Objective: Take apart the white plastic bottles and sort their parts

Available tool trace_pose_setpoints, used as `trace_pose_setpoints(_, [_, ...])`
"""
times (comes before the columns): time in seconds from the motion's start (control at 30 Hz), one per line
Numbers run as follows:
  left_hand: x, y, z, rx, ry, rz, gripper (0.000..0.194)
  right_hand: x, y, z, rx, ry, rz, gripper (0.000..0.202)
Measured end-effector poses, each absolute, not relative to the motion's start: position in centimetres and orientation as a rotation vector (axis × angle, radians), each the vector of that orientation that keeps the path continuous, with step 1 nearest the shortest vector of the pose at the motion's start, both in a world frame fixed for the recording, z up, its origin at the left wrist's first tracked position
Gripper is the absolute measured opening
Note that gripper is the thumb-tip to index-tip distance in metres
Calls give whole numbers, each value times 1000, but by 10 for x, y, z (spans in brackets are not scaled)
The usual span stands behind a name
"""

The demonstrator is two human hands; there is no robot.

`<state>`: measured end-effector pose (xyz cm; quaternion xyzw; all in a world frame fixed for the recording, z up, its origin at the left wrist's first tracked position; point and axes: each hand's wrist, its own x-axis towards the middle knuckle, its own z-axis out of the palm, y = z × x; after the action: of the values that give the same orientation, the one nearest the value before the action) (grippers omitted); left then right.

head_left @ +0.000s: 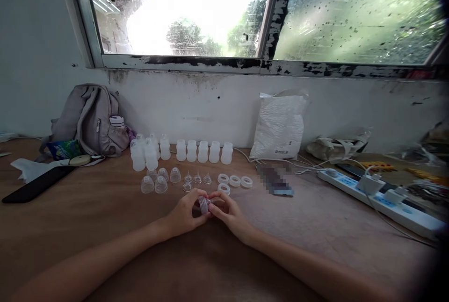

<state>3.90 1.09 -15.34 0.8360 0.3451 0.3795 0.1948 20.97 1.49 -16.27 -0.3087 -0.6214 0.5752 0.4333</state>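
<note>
My left hand (183, 214) is closed round a ridged, translucent bottle collar (203, 205), held on its side just above the table. My right hand (229, 214) pinches a clear silicone bottle nipple (209, 202) at the collar's right side; fingers partly hide where the two meet. Beyond my hands stand several clear nipples (197, 178). Several white collar rings (235, 181) lie to their right, and several clear domed caps (161, 184) to their left. Farther back is a row of frosted baby bottles (203, 152), with several capped bottles (138, 156) grouped at its left.
At the back left, a grey backpack (91, 122) leans on the wall; a black flat case (37, 186) lies before it. A white plastic bag (279, 126) stands at the back right. A blurred phone-like object (282, 193) and a power strip (379, 203) with cables lie on the right.
</note>
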Motion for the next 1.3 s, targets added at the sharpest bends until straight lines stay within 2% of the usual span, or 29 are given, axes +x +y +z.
trace_pose_setpoints(0.2, [30,12,-150,2253,1013,1047,32,209,18,-162,-822,-1498,1446,30])
trace_pose_setpoints(0.37, [31,17,-154,1920,968,1080,41,209,19,-163,-855,-1332,1520,32])
trace_pose_setpoints(0.6, [30,17,-156,1855,967,1070,25,209,18,-161,-873,-1312,1520,31])
trace_pose_setpoints(0.97, [30,16,-154,1938,997,1093,17,208,18,-161,-858,-1325,1491,32])
trace_pose_setpoints(1.3, [30,16,-159,1876,934,1121,38,206,17,-162,-888,-1537,1325,25])
